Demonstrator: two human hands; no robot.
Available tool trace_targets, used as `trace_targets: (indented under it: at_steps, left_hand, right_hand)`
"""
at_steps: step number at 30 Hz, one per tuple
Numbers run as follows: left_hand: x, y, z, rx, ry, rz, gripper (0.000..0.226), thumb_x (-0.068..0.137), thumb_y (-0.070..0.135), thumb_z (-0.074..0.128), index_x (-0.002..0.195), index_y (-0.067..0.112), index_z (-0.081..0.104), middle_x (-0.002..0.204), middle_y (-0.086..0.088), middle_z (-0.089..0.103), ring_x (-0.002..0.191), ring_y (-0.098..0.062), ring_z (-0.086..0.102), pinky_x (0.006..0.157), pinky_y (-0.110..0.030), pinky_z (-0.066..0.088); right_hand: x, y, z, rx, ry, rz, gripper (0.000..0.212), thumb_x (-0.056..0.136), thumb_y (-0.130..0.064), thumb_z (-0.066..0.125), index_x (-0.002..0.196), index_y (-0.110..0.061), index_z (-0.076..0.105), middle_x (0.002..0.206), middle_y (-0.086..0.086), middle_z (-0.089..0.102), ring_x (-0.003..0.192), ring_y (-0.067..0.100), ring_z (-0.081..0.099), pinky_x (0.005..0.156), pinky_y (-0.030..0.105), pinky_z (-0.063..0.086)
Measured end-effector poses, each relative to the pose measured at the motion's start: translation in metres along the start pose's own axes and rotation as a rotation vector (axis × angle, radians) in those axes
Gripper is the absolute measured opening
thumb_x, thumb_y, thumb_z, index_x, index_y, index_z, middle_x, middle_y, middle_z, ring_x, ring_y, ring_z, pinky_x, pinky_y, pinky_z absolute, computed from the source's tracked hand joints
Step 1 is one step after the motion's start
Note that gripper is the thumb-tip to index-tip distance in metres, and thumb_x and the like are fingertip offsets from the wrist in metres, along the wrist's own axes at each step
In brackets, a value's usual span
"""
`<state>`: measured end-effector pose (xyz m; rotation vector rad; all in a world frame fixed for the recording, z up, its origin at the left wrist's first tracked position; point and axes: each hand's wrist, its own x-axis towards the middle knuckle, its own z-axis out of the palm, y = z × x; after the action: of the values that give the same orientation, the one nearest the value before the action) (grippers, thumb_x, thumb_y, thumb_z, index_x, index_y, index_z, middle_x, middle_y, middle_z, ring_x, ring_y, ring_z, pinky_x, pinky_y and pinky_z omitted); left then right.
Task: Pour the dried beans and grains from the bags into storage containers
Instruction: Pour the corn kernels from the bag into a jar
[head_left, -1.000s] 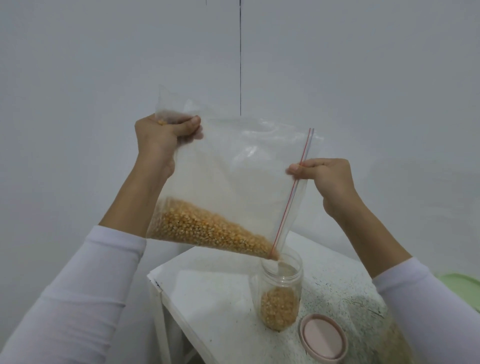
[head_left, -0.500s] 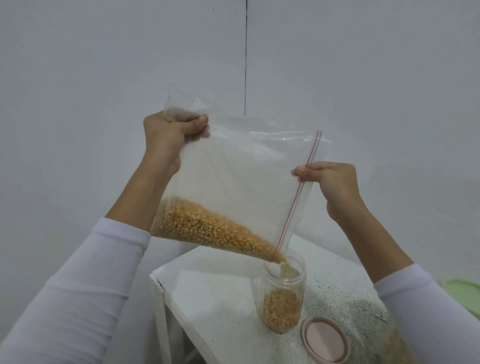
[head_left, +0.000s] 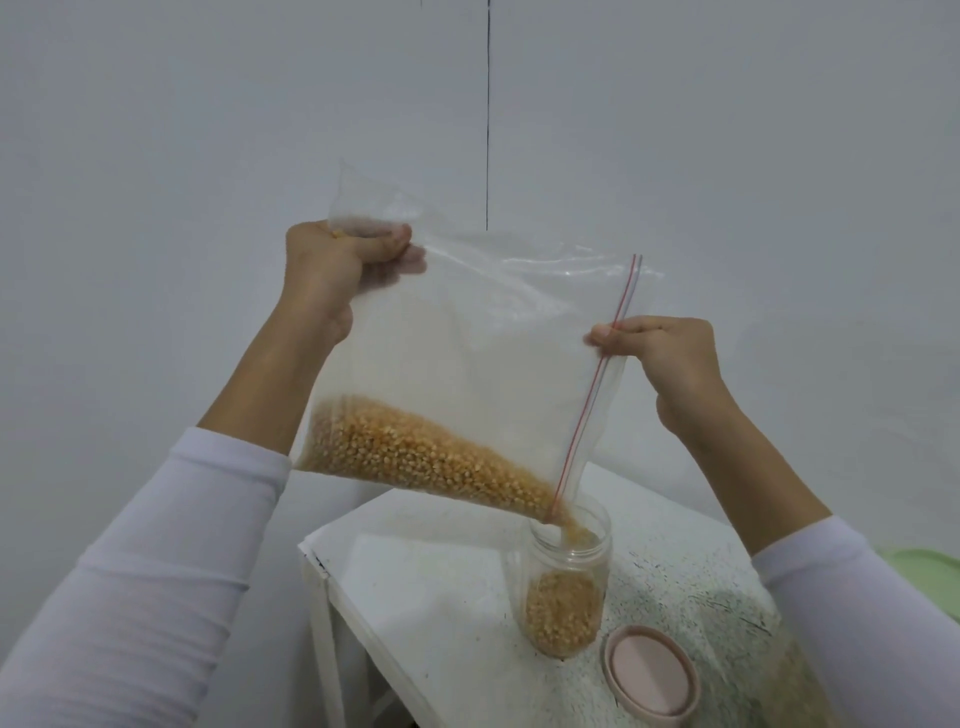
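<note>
Head: both hands (head_left: 349, 270) grip bag (head_left: 467, 364); kernels (head_left: 415, 457) entering jar (head_left: 566, 582).

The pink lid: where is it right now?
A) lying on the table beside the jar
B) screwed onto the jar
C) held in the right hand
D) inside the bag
A: the pink lid lies flat on the table just right of the open jar, apart from it.
</note>
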<state>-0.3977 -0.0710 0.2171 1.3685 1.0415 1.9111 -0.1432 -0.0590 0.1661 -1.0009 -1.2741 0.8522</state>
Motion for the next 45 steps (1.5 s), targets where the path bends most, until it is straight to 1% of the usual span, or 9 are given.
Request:
trace_targets:
  at_steps: [3,6,8,17,25,32,36,40,45]
  left_hand:
    - [0.0,-0.003,-0.004,0.03,-0.074,-0.002,0.005,0.082,0.011,0.069,0.082,0.006,0.068,0.066,-0.001,0.072,0.069,-0.017,0.072,0.063,-0.02,0.053]
    - [-0.001,-0.003,-0.009,0.05,-0.155,0.022,0.01,0.088,0.014,0.063,0.085,0.006,0.068,0.071,0.0,0.074,0.072,-0.017,0.073,0.061,-0.02,0.054]
    - [-0.002,-0.004,-0.009,0.061,-0.179,0.035,0.012,0.09,0.014,0.061,0.086,0.006,0.068,0.071,0.0,0.074,0.072,-0.016,0.073,0.062,-0.02,0.055]
    - [-0.002,-0.001,-0.004,0.073,-0.097,0.097,0.009,0.083,0.012,0.07,0.084,0.003,0.069,0.065,-0.001,0.073,0.066,-0.018,0.072,0.061,-0.022,0.055]
    - [-0.004,-0.003,-0.001,-0.023,0.035,0.12,0.009,0.076,0.001,0.074,0.076,0.001,0.065,0.054,0.0,0.068,0.055,-0.014,0.069,0.056,-0.019,0.051]
    - [-0.002,-0.004,0.003,-0.024,0.046,0.143,0.012,0.072,-0.002,0.076,0.072,0.001,0.065,0.054,0.001,0.067,0.056,-0.016,0.069,0.062,-0.025,0.055]
    - [-0.002,-0.005,0.006,0.006,0.033,0.156,0.012,0.072,-0.002,0.076,0.071,0.001,0.065,0.054,0.0,0.067,0.054,-0.016,0.068,0.067,-0.032,0.056]
    - [-0.002,-0.005,0.009,0.056,0.021,0.171,0.012,0.074,0.0,0.076,0.07,0.005,0.066,0.054,0.002,0.068,0.053,-0.013,0.067,0.062,-0.027,0.053]
    - [-0.002,-0.007,0.006,0.036,0.029,0.152,0.013,0.073,-0.001,0.076,0.067,0.007,0.067,0.054,0.0,0.068,0.054,-0.016,0.068,0.064,-0.03,0.054]
  right_hand:
    - [0.0,-0.001,-0.001,0.002,-0.012,0.014,0.008,0.073,-0.009,0.076,0.079,-0.005,0.073,0.079,0.004,0.071,0.071,0.003,0.063,0.08,0.009,0.035]
    - [0.003,-0.004,-0.002,-0.002,-0.001,0.011,0.007,0.073,-0.009,0.077,0.078,-0.007,0.073,0.077,0.003,0.071,0.073,0.002,0.063,0.096,0.023,0.039]
    - [0.004,-0.005,-0.002,0.0,0.003,0.011,0.008,0.073,-0.009,0.077,0.08,-0.006,0.073,0.077,0.003,0.07,0.072,0.0,0.063,0.098,0.025,0.039]
    - [0.004,0.003,-0.001,0.005,-0.009,0.032,0.008,0.074,-0.008,0.076,0.081,-0.005,0.073,0.076,0.001,0.07,0.074,0.0,0.062,0.099,0.026,0.038]
    - [0.007,0.002,0.001,-0.01,-0.041,0.033,0.006,0.073,-0.01,0.077,0.076,-0.009,0.073,0.08,0.002,0.071,0.09,0.014,0.064,0.097,0.026,0.037]
    - [0.007,0.009,0.0,0.013,-0.015,-0.003,0.006,0.072,-0.008,0.077,0.071,-0.012,0.072,0.067,-0.006,0.071,0.083,0.012,0.065,0.091,0.02,0.037]
    - [0.005,0.013,0.0,0.004,-0.04,0.007,0.007,0.073,-0.007,0.076,0.07,-0.011,0.072,0.063,-0.008,0.07,0.071,0.004,0.065,0.09,0.02,0.037]
    - [0.006,0.013,-0.004,0.018,-0.011,0.011,0.006,0.072,-0.008,0.077,0.072,-0.01,0.072,0.067,-0.005,0.071,0.072,0.006,0.064,0.094,0.022,0.038]
    - [0.007,0.011,-0.004,0.008,-0.015,0.017,0.006,0.072,-0.008,0.077,0.072,-0.01,0.072,0.064,-0.008,0.07,0.072,0.004,0.065,0.094,0.022,0.038]
